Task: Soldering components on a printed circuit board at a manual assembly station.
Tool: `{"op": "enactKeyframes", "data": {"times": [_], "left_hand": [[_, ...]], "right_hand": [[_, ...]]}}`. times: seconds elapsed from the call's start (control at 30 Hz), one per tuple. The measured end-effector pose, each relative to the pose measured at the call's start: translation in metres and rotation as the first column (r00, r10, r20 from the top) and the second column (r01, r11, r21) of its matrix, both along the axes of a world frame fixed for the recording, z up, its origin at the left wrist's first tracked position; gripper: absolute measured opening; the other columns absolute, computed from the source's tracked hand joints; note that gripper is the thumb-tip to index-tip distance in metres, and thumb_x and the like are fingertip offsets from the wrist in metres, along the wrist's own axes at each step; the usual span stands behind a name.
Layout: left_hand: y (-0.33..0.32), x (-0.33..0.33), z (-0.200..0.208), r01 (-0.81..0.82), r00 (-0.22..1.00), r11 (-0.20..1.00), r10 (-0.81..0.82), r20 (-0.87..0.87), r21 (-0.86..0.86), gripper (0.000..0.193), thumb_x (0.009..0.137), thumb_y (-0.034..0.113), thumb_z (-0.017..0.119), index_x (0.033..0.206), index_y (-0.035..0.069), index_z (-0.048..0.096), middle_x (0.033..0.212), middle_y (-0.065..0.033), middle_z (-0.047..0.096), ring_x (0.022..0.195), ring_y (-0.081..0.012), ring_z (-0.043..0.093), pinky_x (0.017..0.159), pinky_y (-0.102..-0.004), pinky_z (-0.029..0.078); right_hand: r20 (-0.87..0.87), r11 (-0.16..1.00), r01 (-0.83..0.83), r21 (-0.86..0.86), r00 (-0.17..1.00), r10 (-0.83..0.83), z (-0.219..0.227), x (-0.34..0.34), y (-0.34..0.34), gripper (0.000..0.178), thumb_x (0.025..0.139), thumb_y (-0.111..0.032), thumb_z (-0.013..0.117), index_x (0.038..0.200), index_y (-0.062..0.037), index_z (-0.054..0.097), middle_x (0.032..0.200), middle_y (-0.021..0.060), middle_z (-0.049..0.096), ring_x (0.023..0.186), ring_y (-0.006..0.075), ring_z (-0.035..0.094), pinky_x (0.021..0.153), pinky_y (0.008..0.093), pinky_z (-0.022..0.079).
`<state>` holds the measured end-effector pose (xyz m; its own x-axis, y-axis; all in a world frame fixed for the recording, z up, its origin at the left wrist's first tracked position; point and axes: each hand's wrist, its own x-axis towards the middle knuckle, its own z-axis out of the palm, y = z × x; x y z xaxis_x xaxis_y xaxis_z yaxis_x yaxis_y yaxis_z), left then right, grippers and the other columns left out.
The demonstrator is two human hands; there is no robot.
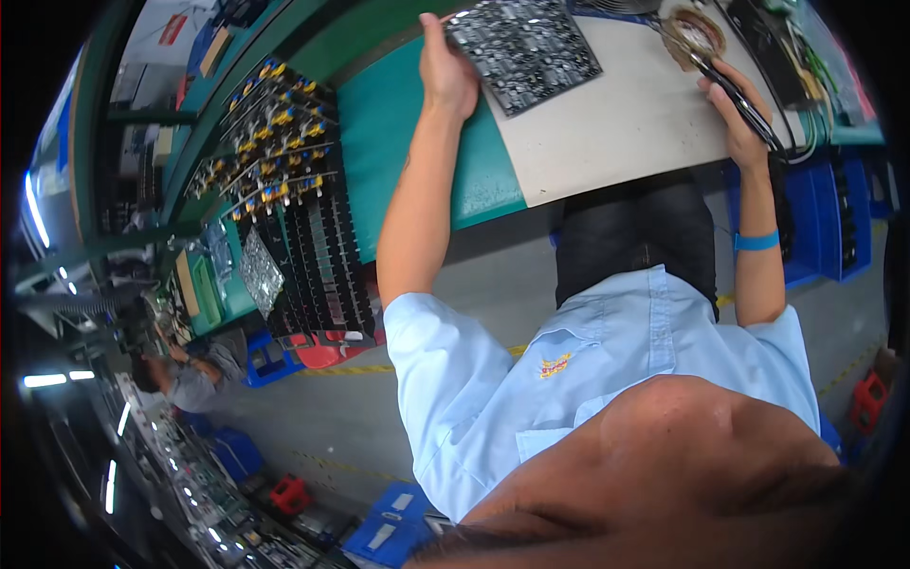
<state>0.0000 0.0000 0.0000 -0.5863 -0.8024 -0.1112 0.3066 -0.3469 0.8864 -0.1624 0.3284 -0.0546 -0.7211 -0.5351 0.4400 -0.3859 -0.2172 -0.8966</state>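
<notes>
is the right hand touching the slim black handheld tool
Touching: the head view shows the right hand holding the slim black handheld tool, which lies between thumb and fingers.

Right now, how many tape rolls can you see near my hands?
1. The tan tape roll is at the top of the picture, beside the front end of the dark tool in your right hand. Others may be hidden.

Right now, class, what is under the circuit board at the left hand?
Around the circuit board, a pale mat and the green tabletop show. Whatever lies directly beneath it is covered.
</notes>
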Motion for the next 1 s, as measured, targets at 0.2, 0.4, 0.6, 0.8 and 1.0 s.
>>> {"op": "enactKeyframes", "data": {"times": [0.2,0.4,0.6,0.8,1.0], "left_hand": [[0.026,0.004,-0.013,0.381,0.899,0.925,-0.368,-0.238,0.009,0.074,0.098,0.066,0.036,0.131,0.003,0.055,0.136,-0.0187,0.057,0.124,-0.0326,0.053,0.109,-0.0460,0.035],[0.025,0.002,-0.029,0.382,0.914,0.911,-0.347,-0.212,0.157,0.063,0.104,0.056,0.031,0.128,0.004,0.057,0.127,-0.0133,0.063,0.110,-0.0259,0.063,0.097,-0.0400,0.048],[0.027,0.000,-0.016,0.384,0.912,0.918,-0.360,-0.197,0.096,0.061,0.106,0.053,0.027,0.130,0.004,0.054,0.128,-0.0133,0.062,0.114,-0.0256,0.062,0.100,-0.0397,0.047],[0.036,0.007,-0.004,0.374,0.919,0.923,-0.354,-0.175,0.094,0.059,0.106,0.051,0.028,0.131,0.004,0.054,0.130,-0.0139,0.061,0.116,-0.0248,0.061,0.101,-0.0392,0.046],[0.032,0.011,-0.008,0.361,0.920,0.931,-0.345,-0.187,0.059,0.057,0.106,0.050,0.028,0.131,0.004,0.053,0.130,-0.0145,0.060,0.117,-0.0250,0.060,0.102,-0.0396,0.046]], "right_hand": [[-0.055,0.992,0.066,0.111,0.997,-0.060,0.024,-0.012,0.032,0.036,0.093,-0.009,0.065,0.128,-0.0013,0.062,0.106,0.0127,0.072,0.095,0.0176,0.069,0.085,0.0239,0.052],[-0.056,0.995,0.100,0.005,0.993,-0.100,0.017,-0.013,0.022,0.031,0.092,-0.012,0.064,0.122,-0.0039,0.067,0.098,0.0083,0.073,0.085,0.0132,0.065,0.076,0.0225,0.050],[0.038,0.993,0.102,-0.052,0.994,-0.100,0.031,-0.008,0.028,0.026,0.093,-0.014,0.064,0.116,-0.0019,0.068,0.088,0.0076,0.072,0.078,0.0134,0.065,0.069,0.0202,0.047],[0.088,0.995,0.089,-0.040,0.992,-0.085,0.026,-0.009,0.023,0.026,0.092,-0.013,0.065,0.115,-0.0020,0.069,0.089,0.0071,0.072,0.079,0.0141,0.065,0.071,0.0213,0.048],[-0.006,0.997,0.032,-0.065,0.999,-0.033,0.032,-0.011,0.024,0.028,0.091,-0.009,0.063,0.118,0.0000,0.066,0.092,0.0103,0.072,0.084,0.0147,0.066,0.076,0.0227,0.050]]}}
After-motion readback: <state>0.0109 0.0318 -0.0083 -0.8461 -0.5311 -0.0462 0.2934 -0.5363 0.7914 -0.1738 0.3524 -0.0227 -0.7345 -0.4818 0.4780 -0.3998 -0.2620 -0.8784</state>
